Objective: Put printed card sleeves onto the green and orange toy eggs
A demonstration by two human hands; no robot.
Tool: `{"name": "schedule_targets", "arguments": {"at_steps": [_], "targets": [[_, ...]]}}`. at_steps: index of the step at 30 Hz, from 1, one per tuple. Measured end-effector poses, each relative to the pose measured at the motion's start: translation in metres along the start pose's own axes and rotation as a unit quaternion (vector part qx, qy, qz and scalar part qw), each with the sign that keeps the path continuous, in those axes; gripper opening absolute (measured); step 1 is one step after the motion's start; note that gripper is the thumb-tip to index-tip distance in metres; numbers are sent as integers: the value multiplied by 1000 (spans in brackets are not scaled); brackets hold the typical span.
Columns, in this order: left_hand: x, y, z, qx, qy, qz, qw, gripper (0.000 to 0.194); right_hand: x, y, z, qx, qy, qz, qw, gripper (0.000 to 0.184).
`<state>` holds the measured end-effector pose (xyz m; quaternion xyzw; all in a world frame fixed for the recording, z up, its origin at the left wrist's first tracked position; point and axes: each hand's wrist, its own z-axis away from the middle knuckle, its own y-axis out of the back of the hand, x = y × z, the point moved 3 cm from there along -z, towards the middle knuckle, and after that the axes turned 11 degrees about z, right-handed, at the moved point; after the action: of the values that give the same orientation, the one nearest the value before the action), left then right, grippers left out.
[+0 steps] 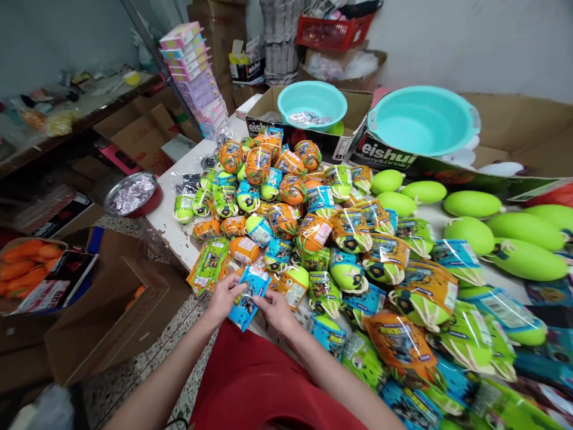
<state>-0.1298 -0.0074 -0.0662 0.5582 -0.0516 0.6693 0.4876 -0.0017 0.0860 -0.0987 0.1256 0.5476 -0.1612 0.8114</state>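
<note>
Close to the table's near edge, a flat blue printed plastic packet [245, 306] is held between both hands. My left hand [227, 297] pinches its left side, fingers closed on it. On the opposite side my right hand [274, 307] grips the packet with thumb and fingers. Just beyond the hands lies a green and orange packet [210, 263] at the table edge. Right beside them sits an orange packet with a green egg-shaped toy [293, 285]. A large heap of similar orange, green and blue packed toys [308, 230] spreads over the table.
Bare green egg-shaped toys [526, 230] lie at the right. Two turquoise basins [421, 119] rest on open cartons at the back. A metal bowl [133, 194] of small silvery packets stands left of the table. An open cardboard box [129, 316] and a box of orange toys [29, 266] are below left.
</note>
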Motion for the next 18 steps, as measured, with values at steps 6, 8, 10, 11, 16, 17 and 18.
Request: {"name": "schedule_targets", "arguments": {"at_steps": [6,8,10,11,16,17,18], "targets": [[48,-19,6,1,-44,26,999,38,-14,47,13,124,-16,-12,992,35],[62,-17,4,2,-58,32,998,38,-18,67,23,176,-23,-3,984,27],[77,-18,3,-21,-69,52,996,34,-26,85,35,221,-21,10,975,19],[84,-21,3,-50,-72,68,994,32,-31,94,41,243,-19,18,970,14],[118,-71,18,-277,-31,211,937,32,-65,125,75,303,30,87,948,9],[123,-82,22,-306,-10,242,921,33,-70,128,80,291,52,98,950,9],[128,-91,25,-322,13,271,907,34,-74,131,85,275,68,106,953,9]]}}
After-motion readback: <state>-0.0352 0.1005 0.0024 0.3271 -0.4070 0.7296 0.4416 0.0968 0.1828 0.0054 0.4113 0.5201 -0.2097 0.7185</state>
